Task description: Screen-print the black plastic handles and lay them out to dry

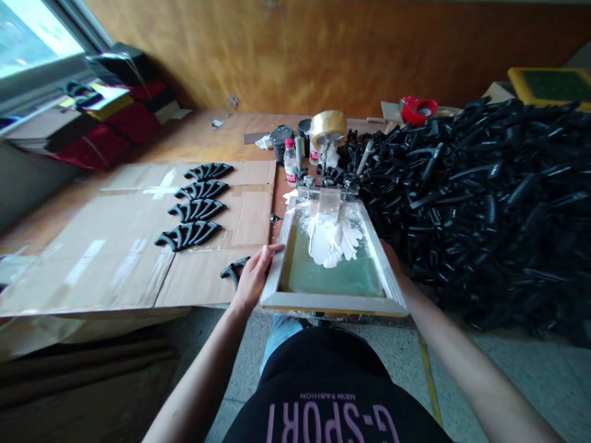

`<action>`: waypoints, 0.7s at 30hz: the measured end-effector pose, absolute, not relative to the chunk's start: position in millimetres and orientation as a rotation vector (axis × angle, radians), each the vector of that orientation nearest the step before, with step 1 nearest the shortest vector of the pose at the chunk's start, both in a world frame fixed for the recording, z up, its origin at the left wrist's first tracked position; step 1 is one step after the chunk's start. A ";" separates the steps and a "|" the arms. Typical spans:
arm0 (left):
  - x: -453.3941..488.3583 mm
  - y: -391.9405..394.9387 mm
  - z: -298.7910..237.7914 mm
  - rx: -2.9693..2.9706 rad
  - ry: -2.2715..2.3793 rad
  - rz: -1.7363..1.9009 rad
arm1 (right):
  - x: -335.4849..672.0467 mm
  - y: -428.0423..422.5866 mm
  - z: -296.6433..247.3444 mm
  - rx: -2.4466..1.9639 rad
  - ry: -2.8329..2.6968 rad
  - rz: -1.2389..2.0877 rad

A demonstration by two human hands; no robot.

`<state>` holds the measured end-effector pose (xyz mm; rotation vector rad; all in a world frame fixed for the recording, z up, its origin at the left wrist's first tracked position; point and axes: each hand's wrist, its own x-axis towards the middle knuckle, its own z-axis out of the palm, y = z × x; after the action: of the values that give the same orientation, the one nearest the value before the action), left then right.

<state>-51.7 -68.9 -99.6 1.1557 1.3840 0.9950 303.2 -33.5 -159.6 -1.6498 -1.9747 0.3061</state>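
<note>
Left hand (253, 278) and right hand (394, 267) clasp the screen frame (333, 303) between them

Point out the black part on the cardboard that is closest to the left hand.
It is the lone part right beside the left hand, which grips the frame. The other four parts lie in a row farther up the cardboard.
</note>
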 end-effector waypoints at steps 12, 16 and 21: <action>-48.6 -70.7 -187.2 1.055 1.581 0.817 | 198.7 20.2 -111.9 -1.501 -2.567 0.078; -49.6 -72.0 -187.0 1.038 1.587 0.801 | 215.4 -19.7 -115.1 -1.135 -2.869 0.095; -48.7 -72.6 -187.5 1.044 1.585 0.803 | 226.3 -22.7 -99.7 -0.844 -2.985 0.253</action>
<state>-48.7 -72.6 -187.5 1.0439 1.5847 0.8032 226.3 -22.7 -99.7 -0.8443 -2.9851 0.2535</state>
